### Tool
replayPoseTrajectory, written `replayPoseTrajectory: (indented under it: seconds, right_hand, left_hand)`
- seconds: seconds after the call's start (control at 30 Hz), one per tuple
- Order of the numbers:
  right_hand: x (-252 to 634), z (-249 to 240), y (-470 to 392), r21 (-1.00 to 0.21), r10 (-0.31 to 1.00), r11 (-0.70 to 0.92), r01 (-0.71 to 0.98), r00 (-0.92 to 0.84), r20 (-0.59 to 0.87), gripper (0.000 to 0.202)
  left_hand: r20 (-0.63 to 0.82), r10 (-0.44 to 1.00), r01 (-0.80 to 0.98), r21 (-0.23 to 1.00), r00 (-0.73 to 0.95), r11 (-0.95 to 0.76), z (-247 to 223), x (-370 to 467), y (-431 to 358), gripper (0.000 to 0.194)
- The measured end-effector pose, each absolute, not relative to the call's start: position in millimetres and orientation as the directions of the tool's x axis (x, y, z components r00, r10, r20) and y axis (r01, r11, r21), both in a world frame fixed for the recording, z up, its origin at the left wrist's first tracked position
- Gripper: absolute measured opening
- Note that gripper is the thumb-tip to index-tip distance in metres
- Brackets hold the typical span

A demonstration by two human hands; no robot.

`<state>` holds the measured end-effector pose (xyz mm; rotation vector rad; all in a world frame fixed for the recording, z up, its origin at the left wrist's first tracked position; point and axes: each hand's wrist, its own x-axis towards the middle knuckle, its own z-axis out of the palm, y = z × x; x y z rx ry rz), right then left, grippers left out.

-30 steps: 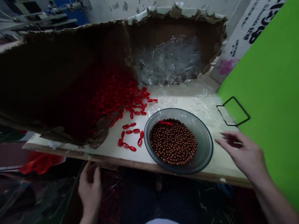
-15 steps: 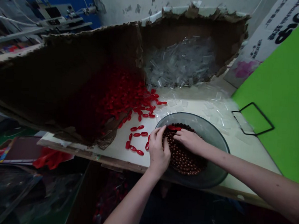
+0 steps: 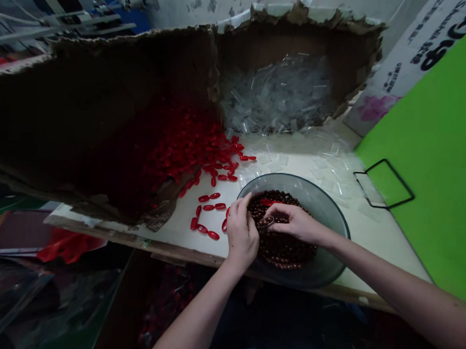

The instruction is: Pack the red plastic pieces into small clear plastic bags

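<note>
A grey translucent bowl [image 3: 335, 212] holds a heap of shiny dark brown beads [image 3: 291, 252], which look strung. Over the heap, my right hand [image 3: 299, 223] is closed in a pinch on a small loop of brown beads [image 3: 266, 222], with a thin clear or shiny edge around it. My left hand [image 3: 243, 233] is at the bowl's left side, fingers curled together beside that loop. What its fingertips hold, if anything, is hidden. A red piece [image 3: 269, 202] lies on the beads behind my right hand.
A torn cardboard box [image 3: 216, 63] has one section with red pieces [image 3: 187, 140] and another with clear plastic pieces [image 3: 281, 93]. Several red links [image 3: 208, 229] lie on the white table [image 3: 178, 221]. At right stands a green panel [image 3: 428, 144] with a black wire handle [image 3: 404, 187].
My right hand has come off the red piece, leaving it on the heap, and now pinches a small bead loop nearer me. My left fingers have drawn closer together. The view has shifted slightly.
</note>
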<state>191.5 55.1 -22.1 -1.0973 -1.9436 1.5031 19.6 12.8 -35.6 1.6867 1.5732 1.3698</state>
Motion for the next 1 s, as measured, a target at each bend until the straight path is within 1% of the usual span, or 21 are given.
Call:
replayPoseTrajectory:
  seconds: [0.1, 0.2, 0.3, 0.4, 0.47, 0.53, 0.67, 0.77, 0.87, 1.0]
  right_hand:
    - [197, -10, 45, -0.977, 0.842, -0.034, 0.21, -0.521, -0.141, 0.024]
    - [202, -1, 38, -0.99, 0.897, -0.085, 0.114, -0.424, -0.126, 0.029]
    - [205, 6, 34, -0.994, 0.923, -0.055, 0.091, -0.375, -0.086, 0.029]
    - [205, 9, 30, -0.993, 0.938, 0.004, 0.115, -0.346, -0.037, 0.028]
    - [204, 9, 27, -0.992, 0.937, 0.024, 0.123, -0.348, -0.02, 0.027]
    - [204, 10, 24, -0.992, 0.938, 0.041, 0.123, -0.347, -0.004, 0.028]
    - [209, 19, 19, -0.977, 0.928, 0.102, 0.186, -0.37, 0.027, 0.035]
    - [213, 33, 20, -0.953, 0.903, 0.156, 0.258, -0.429, 0.032, 0.03]
    - [218, 46, 23, -0.942, 0.868, 0.147, 0.301, -0.496, -0.023, 0.023]
    - [228, 55, 27, -0.913, 0.862, 0.133, 0.385, -0.499, -0.084, 0.02]
  left_hand:
    - [0.341, 0.928, 0.443, 0.862, -0.149, -0.246, -33, 18, 14, 0.045]
    - [0.312, 0.944, 0.365, 0.896, -0.108, -0.254, -25, 16, 12, 0.04]
    - [0.239, 0.971, 0.227, 0.944, 0.022, -0.238, -12, 17, 7, 0.036]
    - [0.129, 0.977, 0.042, 0.99, 0.17, -0.138, -2, 23, 1, 0.04]
    - [0.08, 0.971, -0.076, 0.995, 0.227, -0.064, 1, 28, -1, 0.04]
    - [0.047, 0.969, -0.149, 0.989, 0.241, -0.011, 1, 32, -1, 0.038]
    - [-0.033, 0.965, -0.176, 0.981, 0.259, 0.081, -1, 30, 1, 0.037]
    - [-0.059, 0.935, -0.161, 0.979, 0.351, 0.122, 2, 24, 3, 0.038]
    - [-0.076, 0.91, -0.151, 0.977, 0.408, 0.149, 7, 18, 4, 0.04]
    - [-0.091, 0.907, -0.145, 0.976, 0.411, 0.164, 11, 10, 5, 0.04]
